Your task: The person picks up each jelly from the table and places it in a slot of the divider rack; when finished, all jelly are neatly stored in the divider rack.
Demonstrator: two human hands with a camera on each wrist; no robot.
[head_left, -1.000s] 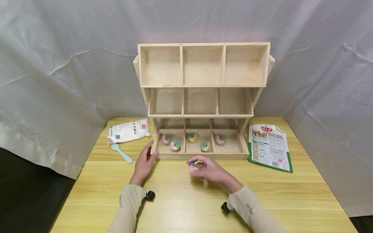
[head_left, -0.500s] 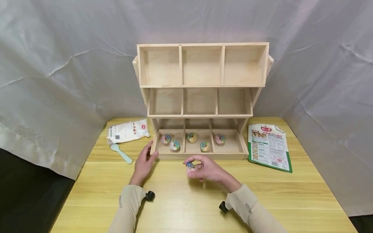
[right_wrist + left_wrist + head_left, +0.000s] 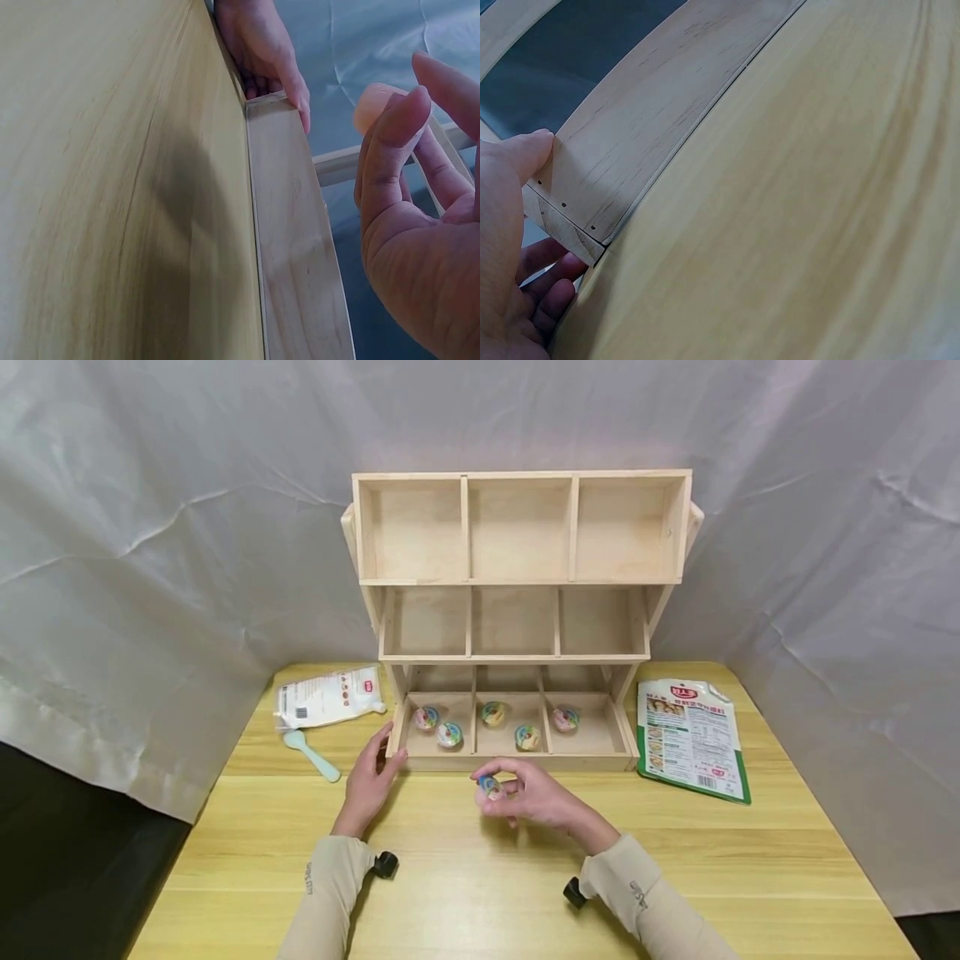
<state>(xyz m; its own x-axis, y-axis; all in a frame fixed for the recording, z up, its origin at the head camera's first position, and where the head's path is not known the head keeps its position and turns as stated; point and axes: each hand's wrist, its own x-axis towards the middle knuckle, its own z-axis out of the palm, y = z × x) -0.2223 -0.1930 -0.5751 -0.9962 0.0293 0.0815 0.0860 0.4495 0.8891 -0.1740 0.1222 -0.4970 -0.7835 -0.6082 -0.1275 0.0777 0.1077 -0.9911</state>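
My right hand [image 3: 543, 797] pinches a small jelly cup [image 3: 491, 787] between thumb and fingers, above the table just in front of the wooden tiered shelf [image 3: 517, 763]. The cup's blue printed lid is tilted; its pale pinkish body [image 3: 371, 107] shows in the right wrist view. At the shelf's lower front left corner, my left hand [image 3: 367, 789] grips the wood, thumb over the front board [image 3: 652, 112] and fingers round the side. Bottom tier: jelly cups [image 3: 449, 735] lie two in the left compartment, two in the middle [image 3: 493, 714], one in the right [image 3: 566, 719].
Left of the shelf lie a white pouch [image 3: 330, 697] and a pale green spoon [image 3: 312, 756]. A green and white packet [image 3: 693, 740] lies to the right. Grey cloth [image 3: 187, 568] hangs behind and at both sides of the wooden table [image 3: 450, 893].
My right hand has shifted slightly left with the jelly cup, and the cup has turned so more of its lid shows. The left hand stays on the shelf corner.
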